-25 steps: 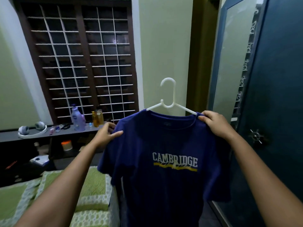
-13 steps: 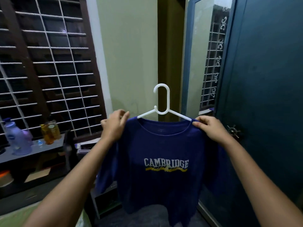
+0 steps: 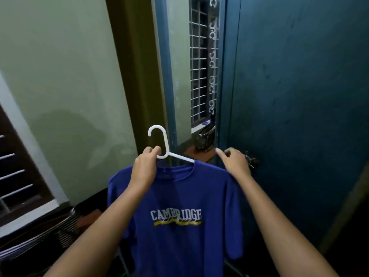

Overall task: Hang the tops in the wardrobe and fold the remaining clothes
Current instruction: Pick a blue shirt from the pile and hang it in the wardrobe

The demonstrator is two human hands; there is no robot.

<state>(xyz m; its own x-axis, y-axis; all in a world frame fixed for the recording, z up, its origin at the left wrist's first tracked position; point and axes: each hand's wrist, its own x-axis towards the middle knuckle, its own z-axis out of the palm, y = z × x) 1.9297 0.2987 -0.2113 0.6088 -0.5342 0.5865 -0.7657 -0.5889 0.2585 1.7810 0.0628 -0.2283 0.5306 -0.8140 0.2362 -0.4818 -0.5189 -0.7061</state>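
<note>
Pale green wall (image 3: 60,76) fills the left of the view, and a dark blue wardrobe door (image 3: 299,96) fills the right, with a mirror panel (image 3: 191,66) beside it that reflects a white window grille. Between them, held up in front of the person, hangs a blue T-shirt (image 3: 179,226) with "CAMBRIDGE" printed across the chest, draped on a white plastic hanger (image 3: 163,144) whose hook stands upright above the collar. The left hand (image 3: 144,168) grips the hanger just below the hook, fingers and thumb curled round the neck where the arms branch. The right hand (image 3: 234,162) hovers over the shirt's right shoulder with its fingers loosely bent and the forefinger stretched forward; it grasps nothing that shows. Just past that hand, a small metal handle (image 3: 250,159) sits on the wardrobe door.
</note>
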